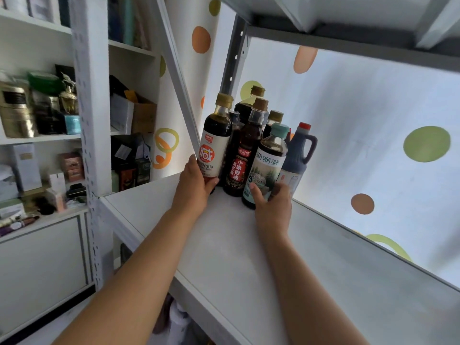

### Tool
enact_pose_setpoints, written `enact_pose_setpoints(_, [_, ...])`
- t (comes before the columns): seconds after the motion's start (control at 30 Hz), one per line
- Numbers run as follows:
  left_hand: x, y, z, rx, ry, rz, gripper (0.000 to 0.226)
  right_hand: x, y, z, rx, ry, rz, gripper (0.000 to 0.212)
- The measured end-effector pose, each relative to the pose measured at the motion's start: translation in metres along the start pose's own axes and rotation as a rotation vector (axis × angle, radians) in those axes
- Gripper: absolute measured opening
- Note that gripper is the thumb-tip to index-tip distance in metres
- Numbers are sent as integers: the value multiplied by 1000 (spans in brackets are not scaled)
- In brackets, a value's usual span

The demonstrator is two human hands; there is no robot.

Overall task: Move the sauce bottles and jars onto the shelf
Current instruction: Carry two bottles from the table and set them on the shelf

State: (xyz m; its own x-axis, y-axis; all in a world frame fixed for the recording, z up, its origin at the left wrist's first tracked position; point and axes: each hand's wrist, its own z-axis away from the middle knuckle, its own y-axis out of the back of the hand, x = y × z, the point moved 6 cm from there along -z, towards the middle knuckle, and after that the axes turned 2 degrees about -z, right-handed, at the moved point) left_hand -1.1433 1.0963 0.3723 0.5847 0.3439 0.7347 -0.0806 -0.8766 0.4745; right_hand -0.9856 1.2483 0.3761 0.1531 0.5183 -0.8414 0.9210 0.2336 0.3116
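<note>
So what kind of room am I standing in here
Probably a home storeroom or pantry corner. A white metal rack shelf holds a cluster of sauce bottles, a bookcase to the left is crowded with boxes and jars, and dotted wallpaper covers the wall behind.

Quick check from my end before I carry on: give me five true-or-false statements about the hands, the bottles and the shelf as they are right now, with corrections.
1. The left hand grips the bottle with the white and red label. True.
2. The right hand is empty. False: it holds the bottle with the teal cap.
3. The bottles stand in the far left corner of the shelf. True.
4. The dark jug with a handle has a gold cap. False: its cap is red.
5. The bottle with the dark red label lies on its side. False: it stands upright between the two held bottles.
</note>
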Motion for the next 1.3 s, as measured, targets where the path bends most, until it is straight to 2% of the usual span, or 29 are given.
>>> enact_pose_setpoints(0.13, [-6,11,6,39,111,-189,113,9,-3,3,-164,-30,-21,57])
enact_pose_setpoints(0.23, [-9,16,18,-26,179,-337,116,14,10,11,-223,-86,-23,51])
enact_pose_setpoints(0.33, [-14,18,36,-195,201,-518,93,7,19,30,-309,-55,244,53])
enact_pose_setpoints(0.47, [-4,29,69,-435,25,-681,54,-5,26,76,-553,64,683,57])
enact_pose_setpoints(0.53, [9,37,92,-502,-64,-665,45,-7,32,95,-628,95,788,58])
enact_pose_setpoints(0.6, [26,46,123,-540,-100,-626,46,-11,44,115,-687,88,809,62])
enact_pose_setpoints(0.73, [47,61,199,-425,-82,-609,51,-26,77,165,-796,141,806,64])
enact_pose_setpoints(0.83, [65,65,267,-321,-24,-481,51,-36,114,207,-844,235,774,60])
enact_pose_setpoints(1.0, [107,101,363,-150,18,-510,53,-42,174,275,-746,528,876,61])
enact_pose_setpoints(1.07, [116,121,396,-142,17,-592,54,-37,186,311,-779,594,765,58])
enact_pose_setpoints(1.17, [119,155,441,-159,34,-765,54,-32,190,376,-948,584,545,56])
enact_pose_setpoints(1.3, [112,215,505,-130,130,-905,59,-62,189,456,-1037,705,413,56])
